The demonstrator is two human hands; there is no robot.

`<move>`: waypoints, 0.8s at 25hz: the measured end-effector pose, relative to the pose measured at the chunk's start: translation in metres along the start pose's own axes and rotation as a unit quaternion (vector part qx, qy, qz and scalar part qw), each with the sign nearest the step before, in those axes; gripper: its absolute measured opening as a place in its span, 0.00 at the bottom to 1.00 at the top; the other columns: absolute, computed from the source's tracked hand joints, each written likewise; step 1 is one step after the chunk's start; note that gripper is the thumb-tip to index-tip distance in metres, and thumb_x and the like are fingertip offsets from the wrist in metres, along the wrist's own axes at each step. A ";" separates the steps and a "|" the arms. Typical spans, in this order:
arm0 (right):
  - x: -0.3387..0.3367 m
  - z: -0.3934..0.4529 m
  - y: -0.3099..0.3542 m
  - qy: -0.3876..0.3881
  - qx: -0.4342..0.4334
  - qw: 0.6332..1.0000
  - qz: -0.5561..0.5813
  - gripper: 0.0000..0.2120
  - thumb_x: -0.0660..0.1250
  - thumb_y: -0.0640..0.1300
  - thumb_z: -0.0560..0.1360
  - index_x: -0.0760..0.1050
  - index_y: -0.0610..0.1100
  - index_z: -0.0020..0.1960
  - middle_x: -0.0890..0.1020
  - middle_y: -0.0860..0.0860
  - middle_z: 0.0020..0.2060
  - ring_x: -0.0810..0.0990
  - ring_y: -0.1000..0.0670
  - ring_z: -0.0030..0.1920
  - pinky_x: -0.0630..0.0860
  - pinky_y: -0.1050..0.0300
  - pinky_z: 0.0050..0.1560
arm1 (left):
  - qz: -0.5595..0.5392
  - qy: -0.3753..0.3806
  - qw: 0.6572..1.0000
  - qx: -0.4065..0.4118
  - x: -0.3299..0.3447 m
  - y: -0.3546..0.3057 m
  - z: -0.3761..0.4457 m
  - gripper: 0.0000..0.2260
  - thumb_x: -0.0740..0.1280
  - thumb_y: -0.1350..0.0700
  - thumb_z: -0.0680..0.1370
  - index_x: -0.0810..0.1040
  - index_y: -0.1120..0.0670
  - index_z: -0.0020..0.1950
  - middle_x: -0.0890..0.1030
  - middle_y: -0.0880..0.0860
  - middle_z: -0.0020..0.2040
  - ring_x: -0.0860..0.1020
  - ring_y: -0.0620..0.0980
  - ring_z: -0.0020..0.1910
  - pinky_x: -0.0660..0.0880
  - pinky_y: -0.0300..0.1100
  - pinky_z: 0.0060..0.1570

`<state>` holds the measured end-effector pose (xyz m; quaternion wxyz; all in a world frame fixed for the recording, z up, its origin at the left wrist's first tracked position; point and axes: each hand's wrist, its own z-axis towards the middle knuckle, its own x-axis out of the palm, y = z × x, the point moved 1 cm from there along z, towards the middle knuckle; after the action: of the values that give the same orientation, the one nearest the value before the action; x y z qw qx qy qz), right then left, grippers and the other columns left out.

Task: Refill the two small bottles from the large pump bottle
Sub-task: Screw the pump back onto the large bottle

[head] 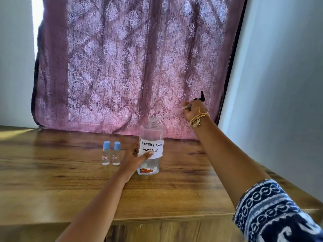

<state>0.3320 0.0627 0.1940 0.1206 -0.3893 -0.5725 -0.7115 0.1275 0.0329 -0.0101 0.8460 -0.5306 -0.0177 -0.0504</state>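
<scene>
Behind the wooden table (52, 180) hung a patterned purple curtain (122, 58), and the large bottle (151, 137) labelled "contact lens solution" stood upright near the table's middle, its neck uncapped. The left hand (134, 160) gripped its side, while the right hand (194, 110) clutched the black pump head (201, 96) aloft, its dip tube (169, 114) slanting down, seemingly into the neck. Two small blue-capped bottles (111, 152) stood upright side by side just left of it.

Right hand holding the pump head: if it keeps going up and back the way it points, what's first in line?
Probably the curtain. The right hand points up toward it with nothing visible between, though depth is unclear.
</scene>
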 end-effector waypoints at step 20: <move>0.051 -0.044 -0.004 0.268 -0.125 0.905 -0.304 0.13 0.65 0.24 0.70 0.75 0.38 0.50 0.80 0.44 0.44 0.82 0.45 0.40 0.82 0.47 0.45 | 0.006 -0.003 1.000 0.005 0.000 0.003 0.002 0.23 0.77 0.50 0.64 0.79 0.52 0.56 0.86 0.49 0.48 0.84 0.44 0.46 0.79 0.37 0.40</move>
<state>0.2773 0.0380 0.2242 -0.0022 -0.0022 -0.5158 -0.8567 0.1279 0.0362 -0.0121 0.8486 -0.5270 -0.0173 -0.0432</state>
